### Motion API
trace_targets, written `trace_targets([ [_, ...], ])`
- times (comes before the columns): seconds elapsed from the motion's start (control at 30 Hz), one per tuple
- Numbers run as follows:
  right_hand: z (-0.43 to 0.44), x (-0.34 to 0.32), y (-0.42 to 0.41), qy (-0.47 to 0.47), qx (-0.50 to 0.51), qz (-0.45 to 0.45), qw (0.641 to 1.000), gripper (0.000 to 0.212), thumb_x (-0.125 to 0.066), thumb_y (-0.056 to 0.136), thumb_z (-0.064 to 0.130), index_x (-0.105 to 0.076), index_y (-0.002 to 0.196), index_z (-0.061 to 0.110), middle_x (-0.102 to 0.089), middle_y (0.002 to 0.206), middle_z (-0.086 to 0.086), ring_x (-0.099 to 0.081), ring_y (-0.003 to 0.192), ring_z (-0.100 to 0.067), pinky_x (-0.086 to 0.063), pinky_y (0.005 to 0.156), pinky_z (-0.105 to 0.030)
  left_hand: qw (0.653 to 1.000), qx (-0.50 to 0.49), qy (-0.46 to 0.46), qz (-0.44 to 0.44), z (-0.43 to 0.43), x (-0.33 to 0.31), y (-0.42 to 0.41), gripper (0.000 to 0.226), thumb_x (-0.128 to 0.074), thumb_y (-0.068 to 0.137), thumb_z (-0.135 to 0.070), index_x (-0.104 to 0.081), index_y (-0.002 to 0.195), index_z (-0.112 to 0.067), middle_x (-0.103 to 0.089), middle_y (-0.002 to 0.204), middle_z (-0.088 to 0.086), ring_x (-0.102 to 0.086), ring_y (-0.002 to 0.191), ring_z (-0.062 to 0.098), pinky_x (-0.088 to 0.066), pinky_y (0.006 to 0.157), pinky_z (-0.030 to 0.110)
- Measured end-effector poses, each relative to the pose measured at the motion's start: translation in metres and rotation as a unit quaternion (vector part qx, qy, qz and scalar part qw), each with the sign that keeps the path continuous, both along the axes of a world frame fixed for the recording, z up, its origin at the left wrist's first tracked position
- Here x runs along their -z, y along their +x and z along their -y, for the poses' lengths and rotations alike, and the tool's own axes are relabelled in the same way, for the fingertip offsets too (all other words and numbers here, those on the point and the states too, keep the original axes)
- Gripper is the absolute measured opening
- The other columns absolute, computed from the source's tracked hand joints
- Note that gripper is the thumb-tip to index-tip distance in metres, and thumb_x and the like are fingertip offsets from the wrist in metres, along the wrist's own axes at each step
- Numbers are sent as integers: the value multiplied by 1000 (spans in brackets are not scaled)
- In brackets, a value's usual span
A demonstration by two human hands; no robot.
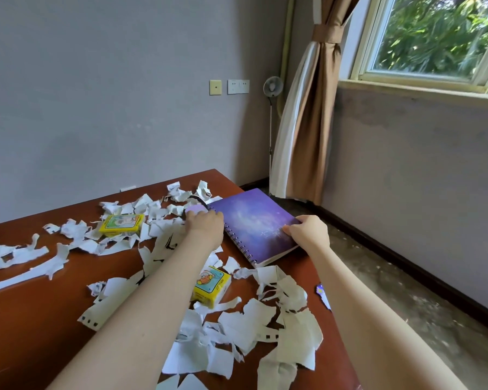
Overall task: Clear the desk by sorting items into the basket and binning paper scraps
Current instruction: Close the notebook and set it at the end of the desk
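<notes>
A purple spiral notebook (251,218) lies at the desk's far right corner, jutting over the edge. My right hand (307,230) grips its right edge, thumb on the cover. My left hand (204,225) reaches to a small round lilac object (195,208) just left of the notebook's spiral, fingers curled over it. Torn white paper scraps (245,325) litter the reddish-brown desk (34,319). A yellow box (121,224) sits at mid-left, and a second yellow pack (212,285) lies between my forearms.
The desk's right edge drops to a bare concrete floor (406,291). A small purple scrap (321,294) lies at that edge. A standing fan (272,88) and a tied curtain (307,130) stand in the far corner under the window. No basket or bin is in view.
</notes>
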State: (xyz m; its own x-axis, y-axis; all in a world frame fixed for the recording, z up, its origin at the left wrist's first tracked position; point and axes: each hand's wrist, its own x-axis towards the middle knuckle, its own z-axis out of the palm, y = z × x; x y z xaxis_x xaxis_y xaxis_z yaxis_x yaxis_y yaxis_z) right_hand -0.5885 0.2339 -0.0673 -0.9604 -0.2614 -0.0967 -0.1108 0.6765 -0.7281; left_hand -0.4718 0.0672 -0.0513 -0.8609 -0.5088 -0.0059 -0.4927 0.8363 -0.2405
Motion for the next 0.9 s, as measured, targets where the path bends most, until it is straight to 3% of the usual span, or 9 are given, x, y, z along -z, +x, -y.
trace_targets([
  [0.1, 11, 8, -1, 22, -21, -14, 999, 14, -65, 73, 33, -60, 75, 20, -62, 105, -13, -57, 99, -29, -38, 69, -25, 1000, -16, -2, -5, 6, -1, 4, 38, -41, 95, -11, -39, 133, -11, -49, 137, 6, -45, 129, 25, -31, 105, 37],
  [0.33, 13, 11, 5, 46, -46, -14, 998, 21, -65, 76, 38, -66, 91, 23, -62, 108, -11, -55, 105, -29, -40, 73, -26, 999, -32, 34, -4, 8, -6, 18, 42, -42, 93, -9, -35, 134, -9, -53, 131, 7, -51, 121, 28, -39, 98, 38],
  [0.5, 15, 11, 12, 53, -29, -26, 998, 32, -63, 81, 36, -67, 107, 18, -58, 115, -12, -50, 113, -30, -43, 81, -30, 995, -53, 79, -17, -4, -15, 23, 48, -41, 97, -30, -32, 138, -6, -41, 141, 14, -43, 129, 31, -32, 104, 41],
  [0.6, 15, 9, 14, 23, 21, -33, 999, 28, -65, 82, 31, -69, 104, 15, -58, 117, -15, -49, 114, -33, -45, 87, -32, 994, -33, 97, -29, -17, -20, 26, 42, -42, 95, -30, -46, 128, -4, -44, 136, 15, -44, 125, 31, -34, 101, 39],
  [0.7, 14, 10, 17, 23, 39, -42, 998, 30, -60, 89, 27, -66, 114, 13, -53, 124, -17, -42, 120, -34, -42, 92, -34, 989, -12, 150, -14, -27, -24, 30, 33, -45, 93, -28, -60, 110, -4, -57, 121, 13, -53, 114, 31, -38, 97, 38],
  [0.83, 9, 7, 25, 16, 37, -51, 998, 30, -56, 90, 19, -64, 118, 12, -54, 127, -17, -44, 122, -34, -40, 96, -33, 980, -30, 194, -8, -29, -22, 37, 23, -62, 80, -31, -53, 69, -13, -61, 89, 10, -59, 107, 30, -37, 100, 45],
  [0.9, 4, 2, 30, 19, 23, -52, 998, 29, -57, 87, 17, -65, 114, 9, -59, 123, -16, -50, 118, -33, -43, 92, -33, 977, -45, 207, -17, -29, -17, 39, 29, -69, 74, -37, -63, 83, -10, -66, 103, 11, -58, 108, 30, -35, 102, 46],
])
